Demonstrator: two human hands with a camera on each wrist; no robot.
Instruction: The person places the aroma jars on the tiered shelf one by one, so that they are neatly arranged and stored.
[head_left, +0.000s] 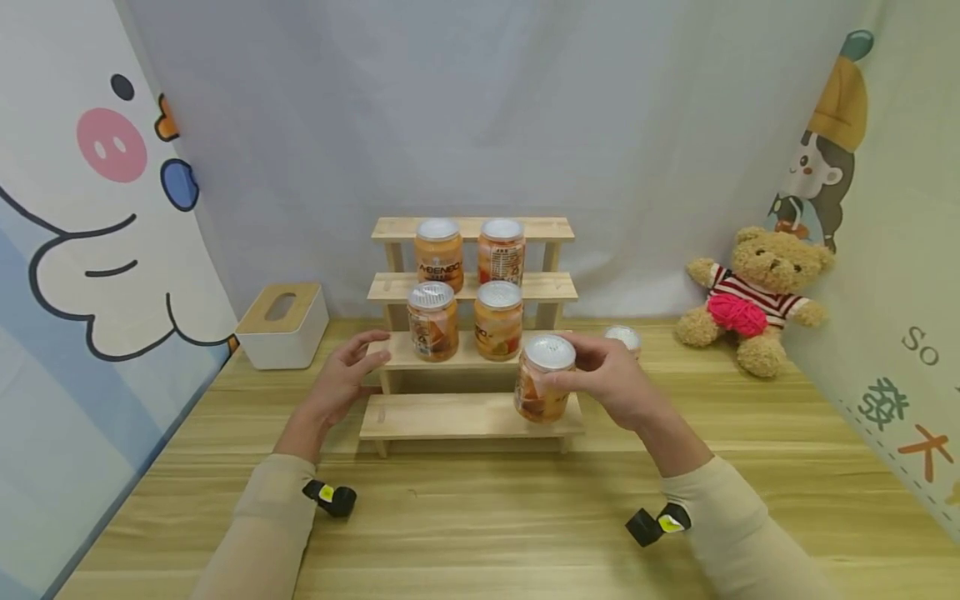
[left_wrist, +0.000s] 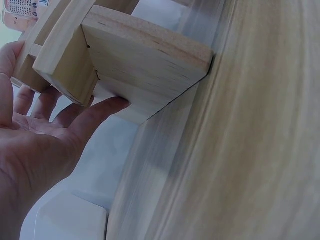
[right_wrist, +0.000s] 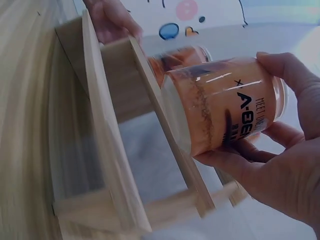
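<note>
My right hand [head_left: 611,379] grips an orange canned-fruit jar [head_left: 542,392] with a silver lid and printed label. The jar overlaps the right end of the lowest step in the head view; its pale base and fingers around its side show in the right wrist view. My left hand [head_left: 341,375] is at the left end of the wooden stepped rack [head_left: 442,417], its fingers extended, one fingertip against the side panel [left_wrist: 145,60] in the left wrist view. Two similar jars [head_left: 432,329] stand on the second step, and two more jars [head_left: 439,254] on the third.
Behind my right hand, another silver lid [head_left: 622,336] shows. A white tissue box [head_left: 281,333] with a wooden top stands left of the rack. On the right sits a teddy bear [head_left: 765,292] in a striped shirt. A grey curtain [head_left: 480,108] hangs behind the wood-grain table [head_left: 450,533].
</note>
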